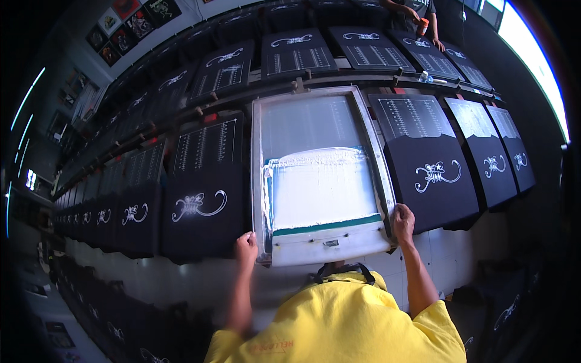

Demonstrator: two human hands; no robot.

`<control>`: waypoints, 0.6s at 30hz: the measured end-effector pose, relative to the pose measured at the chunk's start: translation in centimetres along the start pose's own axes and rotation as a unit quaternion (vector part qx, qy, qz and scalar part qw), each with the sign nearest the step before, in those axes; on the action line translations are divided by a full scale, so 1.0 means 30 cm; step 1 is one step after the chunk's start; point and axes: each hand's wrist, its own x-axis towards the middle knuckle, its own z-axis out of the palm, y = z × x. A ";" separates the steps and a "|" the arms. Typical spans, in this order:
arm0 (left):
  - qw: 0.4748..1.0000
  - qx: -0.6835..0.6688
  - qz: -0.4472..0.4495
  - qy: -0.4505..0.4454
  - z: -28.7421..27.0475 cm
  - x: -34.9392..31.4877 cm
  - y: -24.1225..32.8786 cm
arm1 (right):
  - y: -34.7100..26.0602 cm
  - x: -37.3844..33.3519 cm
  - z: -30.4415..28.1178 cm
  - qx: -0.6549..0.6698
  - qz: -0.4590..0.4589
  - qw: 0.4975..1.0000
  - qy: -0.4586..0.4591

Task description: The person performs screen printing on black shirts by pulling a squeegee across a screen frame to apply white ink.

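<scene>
A silk-screen frame [256,151] lies in the middle, between black fabric pieces on boards. My left hand [246,247] is closed on its near left corner, and my right hand [403,222] grips the right side rail near the front. White ink [321,193] covers much of the mesh, with a thick ridge across its middle. Across the near end rests a wide white squeegee [330,247] with a teal blade, untouched by either hand. The frame hides whatever lies under it.
Black fabric [209,172] with a white scroll print lies to the left, and a similar printed piece [423,157] to the right. A rail [236,91] runs behind the frame. Beyond it, a co-worker's hand holds an orange container [422,26]; a small bottle [425,77] stands on the rail.
</scene>
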 end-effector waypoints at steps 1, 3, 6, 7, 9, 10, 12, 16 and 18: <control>0.998 0.013 0.032 0.050 0.011 -0.019 -0.008 | -0.017 0.002 -0.030 -0.025 0.044 0.996 -0.067; 0.994 0.016 0.093 0.053 -0.038 -0.071 0.090 | -0.044 -0.043 -0.071 -0.165 -0.098 0.980 -0.056; 0.984 -0.005 0.177 -0.031 -0.131 -0.182 0.204 | -0.166 -0.113 -0.158 -0.231 -0.185 0.935 -0.197; 0.973 0.006 0.225 -0.060 -0.142 -0.214 0.212 | -0.197 -0.136 -0.185 -0.230 -0.231 0.910 -0.256; 0.941 0.039 0.307 -0.137 -0.148 -0.248 0.210 | -0.292 -0.181 -0.234 -0.253 -0.276 0.856 -0.357; 0.935 0.070 0.308 -0.161 -0.147 -0.256 0.214 | -0.290 -0.183 -0.231 -0.276 -0.300 0.837 -0.366; 0.917 0.129 0.313 -0.211 -0.151 -0.258 0.245 | -0.289 -0.177 -0.234 -0.321 -0.342 0.798 -0.379; 0.895 0.185 0.336 -0.226 -0.137 -0.200 0.255 | -0.319 -0.107 -0.217 -0.294 -0.392 0.771 -0.407; 0.902 0.150 0.346 -0.209 -0.138 -0.156 0.303 | -0.338 -0.070 -0.208 -0.288 -0.421 0.769 -0.386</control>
